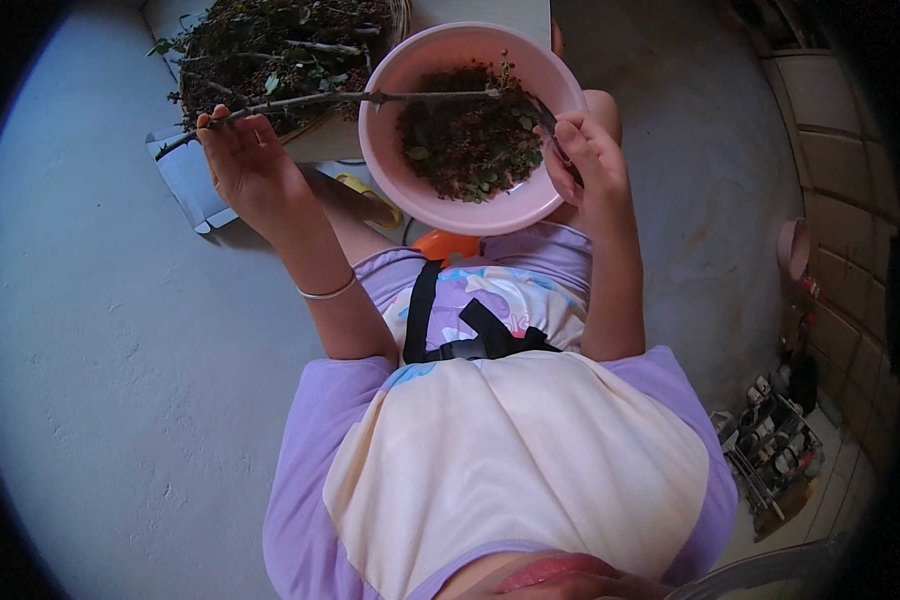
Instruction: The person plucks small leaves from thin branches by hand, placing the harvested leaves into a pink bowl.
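My left hand [255, 170] is raised on the left, its fingers closed on one end of a long, thin, mostly bare branch [350, 98]. The branch runs almost level to the right, across a pink plastic basin [470, 217]. My right hand [598, 172] grips dark scissors [562, 148] at the basin's right side. Their blades are at the branch's right end, by a small berry cluster [507, 78]; whether they touch it, I cannot tell. Inside the basin lies a heap of dark red berries [460, 135] with green leaves.
A round woven basket [402, 22] piled with berry-bearing branches [280, 60] stands on a low table [470, 12] at the far side. Near it are an open white box [192, 190] and a yellow slipper [380, 195]. A shoe rack [770, 440] stands at the right.
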Tool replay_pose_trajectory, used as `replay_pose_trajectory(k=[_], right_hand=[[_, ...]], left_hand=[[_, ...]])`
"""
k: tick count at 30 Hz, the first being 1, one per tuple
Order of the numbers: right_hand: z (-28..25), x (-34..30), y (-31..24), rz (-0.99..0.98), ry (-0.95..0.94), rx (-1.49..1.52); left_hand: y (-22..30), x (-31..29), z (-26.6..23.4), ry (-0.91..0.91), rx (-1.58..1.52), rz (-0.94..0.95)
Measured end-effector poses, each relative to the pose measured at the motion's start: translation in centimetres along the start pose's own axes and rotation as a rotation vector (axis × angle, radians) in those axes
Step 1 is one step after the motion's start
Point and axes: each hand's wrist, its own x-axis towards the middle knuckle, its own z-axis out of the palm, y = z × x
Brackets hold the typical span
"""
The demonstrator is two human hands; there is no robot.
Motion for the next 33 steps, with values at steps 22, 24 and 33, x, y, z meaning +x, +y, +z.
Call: replay_pose_trajectory(k=[22,24,33], right_hand=[[-0.4,0.8,0.2,0.202,-0.067,0.098],[-0.5,0.7,0.1,0.195,-0.085,0.091],[-1.1,0.8,0.2,0.198,-0.142,0.140]], left_hand=[[0.1,0.3,-1.3,-0.119,-0.048,-0.070],[0.1,0.3,-1.0,-0.120,-0.048,-0.065],[-0.2,0.1,-0.8,-0.107,-0.053,-0.063]])
